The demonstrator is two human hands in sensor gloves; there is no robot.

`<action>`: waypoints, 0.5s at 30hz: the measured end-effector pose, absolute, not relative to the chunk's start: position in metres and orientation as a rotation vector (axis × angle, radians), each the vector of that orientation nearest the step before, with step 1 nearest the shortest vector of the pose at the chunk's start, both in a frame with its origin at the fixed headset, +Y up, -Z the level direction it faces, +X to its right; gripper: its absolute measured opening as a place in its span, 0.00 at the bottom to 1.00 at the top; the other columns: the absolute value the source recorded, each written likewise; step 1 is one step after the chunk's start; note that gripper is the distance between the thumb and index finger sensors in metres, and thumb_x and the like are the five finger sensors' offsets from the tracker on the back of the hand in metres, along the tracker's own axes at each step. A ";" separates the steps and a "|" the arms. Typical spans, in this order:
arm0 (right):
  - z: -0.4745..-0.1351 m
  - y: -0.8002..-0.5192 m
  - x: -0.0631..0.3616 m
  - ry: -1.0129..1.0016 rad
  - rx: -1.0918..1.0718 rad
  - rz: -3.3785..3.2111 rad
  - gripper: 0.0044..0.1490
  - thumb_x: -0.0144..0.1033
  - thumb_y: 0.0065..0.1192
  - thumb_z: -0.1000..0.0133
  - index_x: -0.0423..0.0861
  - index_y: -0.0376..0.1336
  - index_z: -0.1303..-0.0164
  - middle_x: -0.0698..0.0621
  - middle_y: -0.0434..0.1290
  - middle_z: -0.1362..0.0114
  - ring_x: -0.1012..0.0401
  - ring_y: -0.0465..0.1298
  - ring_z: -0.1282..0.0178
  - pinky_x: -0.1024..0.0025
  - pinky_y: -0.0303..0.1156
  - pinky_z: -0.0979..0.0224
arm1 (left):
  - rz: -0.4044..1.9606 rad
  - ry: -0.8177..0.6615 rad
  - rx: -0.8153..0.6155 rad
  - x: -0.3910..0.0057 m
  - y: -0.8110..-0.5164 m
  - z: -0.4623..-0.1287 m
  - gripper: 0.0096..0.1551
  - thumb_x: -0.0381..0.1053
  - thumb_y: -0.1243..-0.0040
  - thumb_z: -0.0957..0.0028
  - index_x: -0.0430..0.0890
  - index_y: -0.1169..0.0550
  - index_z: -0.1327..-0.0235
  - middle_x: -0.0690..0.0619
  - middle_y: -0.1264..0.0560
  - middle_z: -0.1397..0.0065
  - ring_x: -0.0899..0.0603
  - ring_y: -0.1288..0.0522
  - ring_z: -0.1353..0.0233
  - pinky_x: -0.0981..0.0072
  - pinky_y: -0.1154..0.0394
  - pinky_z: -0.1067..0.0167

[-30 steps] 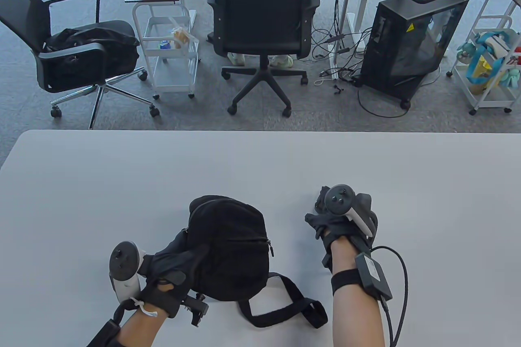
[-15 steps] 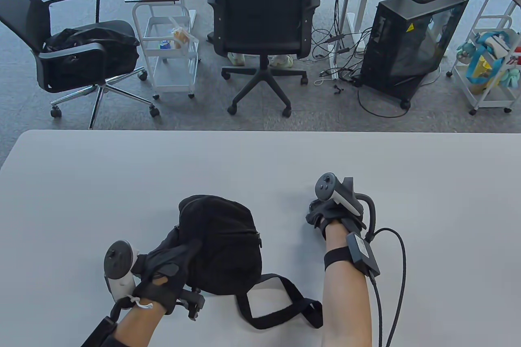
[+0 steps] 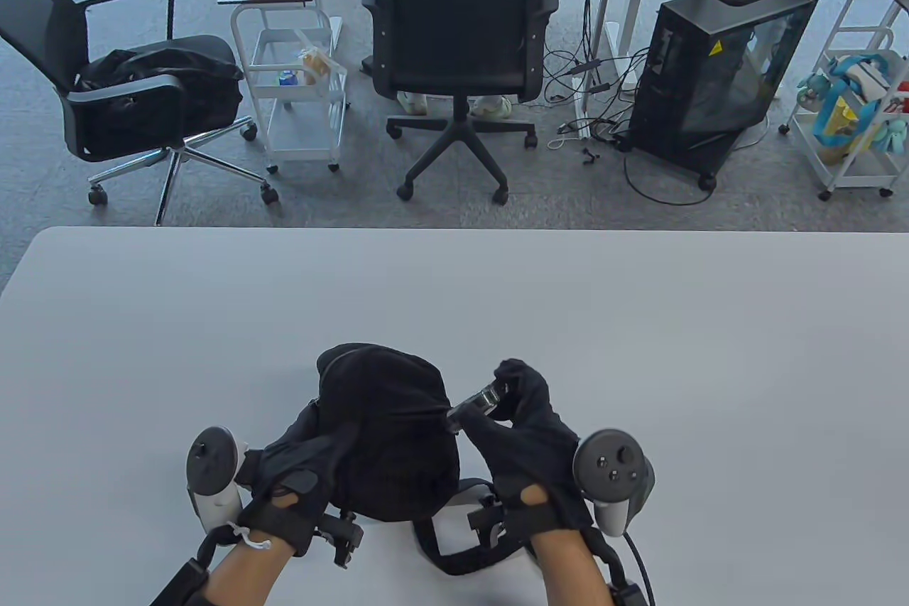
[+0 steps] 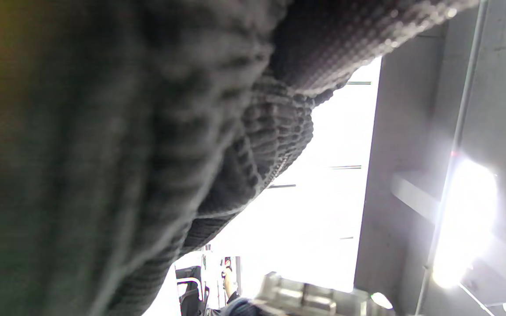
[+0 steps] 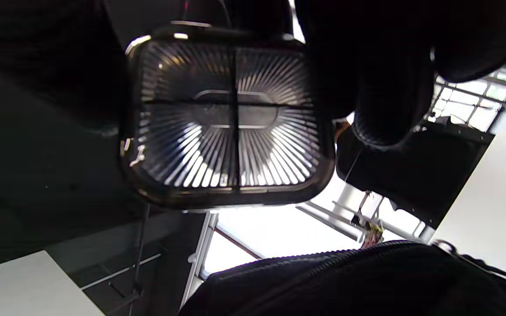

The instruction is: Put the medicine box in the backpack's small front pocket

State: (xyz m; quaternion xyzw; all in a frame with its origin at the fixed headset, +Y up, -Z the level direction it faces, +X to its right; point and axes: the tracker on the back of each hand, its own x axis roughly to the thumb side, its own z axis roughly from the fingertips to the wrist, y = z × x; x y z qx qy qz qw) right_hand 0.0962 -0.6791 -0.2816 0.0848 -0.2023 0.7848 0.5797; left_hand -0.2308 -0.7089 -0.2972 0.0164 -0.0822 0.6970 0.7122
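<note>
The right hand pinches a clear medicine box in its fingertips, palm turned down, touching the backpack's right side. The left hand grips the backpack's left flank, fingers curled over it, on the bench.

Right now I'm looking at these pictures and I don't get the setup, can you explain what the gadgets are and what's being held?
These are a person's two gloved hands, with a tracker strapped on each. One camera looks down at the grey table; the other two sit on the wrists. The left hand holds a small black backpack on the table. The right hand holds a small clear medicine box right beside the bag. The right wrist view shows that box from below, in the fingers. The left wrist view is mostly blurred dark fabric.
</note>
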 end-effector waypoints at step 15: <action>-0.279 -0.679 0.079 -0.472 0.125 2.063 0.58 0.70 0.68 0.44 0.31 0.60 0.29 0.27 0.72 0.37 0.34 0.80 0.47 0.32 0.70 0.45 | 1.369 -0.396 0.063 -0.203 -0.696 -0.288 0.27 0.51 0.32 0.46 0.40 0.22 0.38 0.44 0.15 0.42 0.29 0.22 0.36 0.24 0.37 0.40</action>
